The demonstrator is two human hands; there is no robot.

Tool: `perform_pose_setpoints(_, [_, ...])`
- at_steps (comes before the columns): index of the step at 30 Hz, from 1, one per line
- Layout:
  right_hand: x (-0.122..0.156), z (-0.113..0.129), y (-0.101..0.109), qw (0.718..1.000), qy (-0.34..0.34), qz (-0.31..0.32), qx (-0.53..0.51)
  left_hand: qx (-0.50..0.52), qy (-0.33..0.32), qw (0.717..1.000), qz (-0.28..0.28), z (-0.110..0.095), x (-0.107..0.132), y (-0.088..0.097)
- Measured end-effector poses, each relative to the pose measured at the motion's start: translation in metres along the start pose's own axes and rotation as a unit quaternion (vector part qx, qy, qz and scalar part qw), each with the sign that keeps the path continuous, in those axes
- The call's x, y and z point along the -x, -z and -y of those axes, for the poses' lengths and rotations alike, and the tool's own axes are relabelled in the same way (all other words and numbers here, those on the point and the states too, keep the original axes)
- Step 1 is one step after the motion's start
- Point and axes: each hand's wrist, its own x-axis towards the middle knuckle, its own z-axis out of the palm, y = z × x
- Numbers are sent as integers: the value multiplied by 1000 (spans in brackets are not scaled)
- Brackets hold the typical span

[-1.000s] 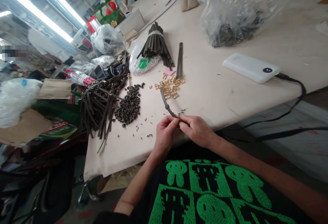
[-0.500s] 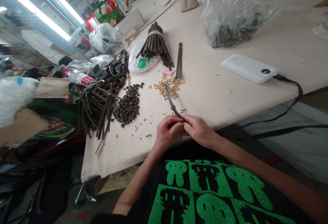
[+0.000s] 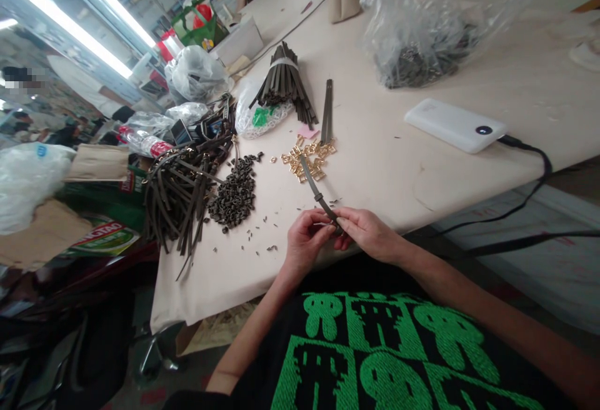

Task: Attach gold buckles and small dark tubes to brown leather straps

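Strap (image 3: 317, 196), dark, slanting from hands across table (image 3: 375, 166), far tip at edge of gold buckles (image 3: 307, 159). Right hand (image 3: 370, 233) pinched on strap's near end. Left hand (image 3: 305, 244) eased off, fingertips just beside, contact unclear. Gap between hands wider than half a second earlier; strap now mainly in right hand. Small dark rings (image 3: 234, 197) heaped nearby.

From where I stand, the right hand (image 3: 370, 233) could pass over the desk (image 3: 375, 175) as far as the white power bank (image 3: 454, 125). The left hand (image 3: 304, 241) would meet the heap of dark rings (image 3: 234, 197), then the tangled straps (image 3: 173, 204). The gold buckles (image 3: 304, 159) lie straight ahead.
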Motion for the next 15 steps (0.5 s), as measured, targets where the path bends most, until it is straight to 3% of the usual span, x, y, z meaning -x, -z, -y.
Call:
perform_pose_setpoints(6, [-2, -3, 1, 1000, 3, -15, -1, -112, -55, 992, 26, -5, -1, 5])
perform_pose_setpoints(9, [-1, -1, 0, 1000, -2, -3, 8, -102, -57, 993, 29, -6, 0, 4])
perform_pose_setpoints(15, [3, 10, -1, 997, 23, 25, 73, -8, -28, 999, -28, 0, 5, -4])
